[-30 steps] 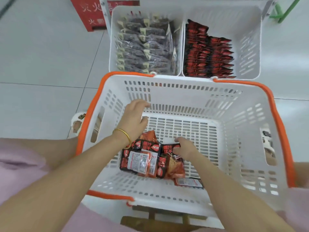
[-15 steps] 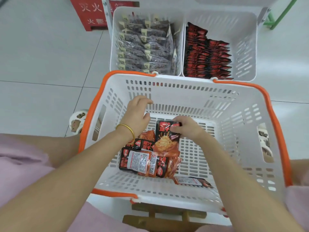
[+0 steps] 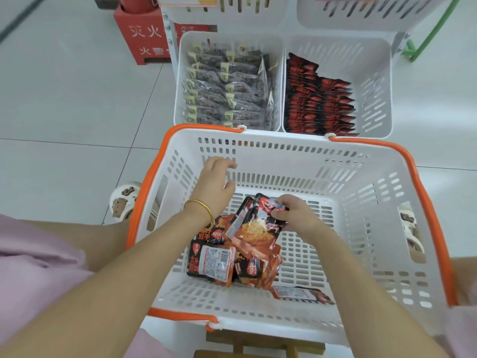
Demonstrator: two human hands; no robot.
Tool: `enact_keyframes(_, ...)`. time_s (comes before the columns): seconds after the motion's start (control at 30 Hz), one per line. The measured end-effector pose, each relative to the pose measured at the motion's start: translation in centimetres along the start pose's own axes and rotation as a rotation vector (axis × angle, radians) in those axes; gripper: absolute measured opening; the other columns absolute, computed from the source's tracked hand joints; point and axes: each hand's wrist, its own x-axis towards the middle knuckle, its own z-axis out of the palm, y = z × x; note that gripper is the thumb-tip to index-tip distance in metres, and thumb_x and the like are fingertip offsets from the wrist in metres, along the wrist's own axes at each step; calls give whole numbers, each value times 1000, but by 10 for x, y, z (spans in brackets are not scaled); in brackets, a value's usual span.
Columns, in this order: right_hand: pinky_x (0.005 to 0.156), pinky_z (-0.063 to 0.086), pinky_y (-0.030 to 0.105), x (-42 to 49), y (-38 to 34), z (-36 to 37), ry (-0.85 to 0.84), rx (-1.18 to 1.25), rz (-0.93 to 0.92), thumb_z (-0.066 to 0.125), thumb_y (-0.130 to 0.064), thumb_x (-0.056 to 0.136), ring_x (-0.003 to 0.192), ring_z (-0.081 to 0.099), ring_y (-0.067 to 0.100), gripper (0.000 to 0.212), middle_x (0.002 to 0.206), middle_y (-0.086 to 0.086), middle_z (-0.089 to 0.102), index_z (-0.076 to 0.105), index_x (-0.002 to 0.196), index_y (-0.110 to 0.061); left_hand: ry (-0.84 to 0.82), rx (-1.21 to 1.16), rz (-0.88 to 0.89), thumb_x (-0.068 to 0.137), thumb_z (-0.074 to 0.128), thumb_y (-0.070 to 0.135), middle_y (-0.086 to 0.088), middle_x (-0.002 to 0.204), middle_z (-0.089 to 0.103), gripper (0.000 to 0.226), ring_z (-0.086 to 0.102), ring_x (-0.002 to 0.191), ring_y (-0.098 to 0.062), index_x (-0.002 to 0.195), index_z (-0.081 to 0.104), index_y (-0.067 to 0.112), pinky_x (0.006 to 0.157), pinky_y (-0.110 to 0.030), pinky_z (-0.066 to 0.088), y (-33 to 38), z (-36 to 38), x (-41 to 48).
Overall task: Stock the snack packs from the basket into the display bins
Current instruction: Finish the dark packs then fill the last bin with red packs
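Observation:
A white basket (image 3: 361, 177) with orange handles sits in front of me. Several red and black snack packs (image 3: 214, 262) lie piled on its floor. My right hand (image 3: 291, 213) is shut on the top edge of one or two red packs (image 3: 258, 228), lifted above the pile. My left hand (image 3: 215, 184) hovers inside the basket by its left wall, fingers apart, holding nothing. Beyond the basket stand two white display bins: the left bin (image 3: 180, 73) is full of dark clear packs, the right bin (image 3: 382, 81) holds rows of red packs on its left side.
One more pack (image 3: 302, 294) lies alone near the basket's front wall. A red box (image 3: 142, 40) with Chinese writing stands on the tiled floor at the back left. More white bins (image 3: 361, 11) hang above. A wooden stool (image 3: 258, 344) shows under the basket.
My right hand took a red pack from the pile and raised it; it now holds it higher with a second pack behind. The left hand barely moved.

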Motion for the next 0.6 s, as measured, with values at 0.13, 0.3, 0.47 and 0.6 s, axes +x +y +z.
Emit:
enact_keyframes(0.13, 74, 57, 46, -6, -25, -36, 115, 411, -85, 51, 6, 92, 79, 59, 26, 16, 94, 15, 53, 48, 85, -8, -181, -6, 126, 94, 52, 19, 3, 130, 37, 34, 39, 123, -13, 128, 47, 22, 108, -27, 31, 14, 9, -3)
enact_keyframes(0.3, 63, 58, 39, -24, -43, -49, 79, 751, -173, 44, 8, 93, 76, 65, 26, 18, 89, 16, 63, 49, 84, -6, -373, -281, 54, 96, 31, 51, 22, 130, 31, 49, 29, 123, 4, 143, 28, 36, 99, -19, 21, 46, 17, 4)
enact_keyframes(0.47, 65, 56, 36, -35, -48, -55, 132, 843, -243, 44, 6, 93, 75, 65, 21, 19, 88, 12, 65, 47, 83, -10, -343, -628, -139, 85, 29, 65, 16, 142, 29, 64, 28, 134, -8, 144, 22, 41, 108, -30, 20, 70, 19, 15)
enact_keyframes(0.6, 72, 54, 37, -38, -56, -62, 195, 754, -333, 47, 5, 92, 72, 65, 17, 18, 81, 6, 67, 52, 88, -11, -406, -1168, -383, 85, 30, 69, 4, 133, 52, 70, 54, 119, -25, 146, 18, 38, 97, -56, 43, 80, 15, 17)
